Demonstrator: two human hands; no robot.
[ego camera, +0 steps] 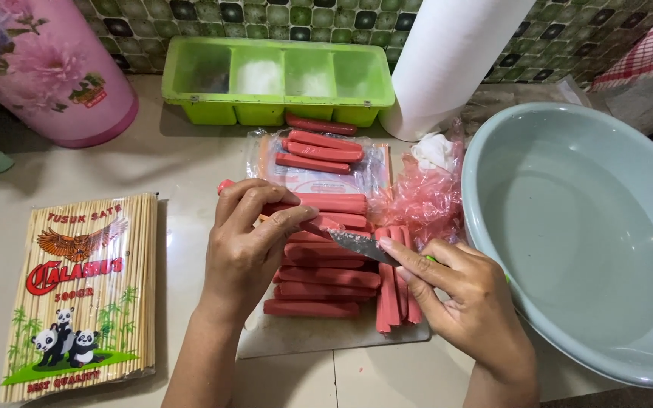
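Cutting: knife tip meets a red sausage over the pile.
Far left: skewer packet, well apart.
Left hand: grasping the sausage, fingers near the blade; best kept curled back.
Pile: sausages on a white board.
Right hand: clenched on the knife handle.
Right: pale basin, rim near that wrist; open counter lies toward the front edge.

One basin, one skewer pack, one knife

Knife against sausage in hands
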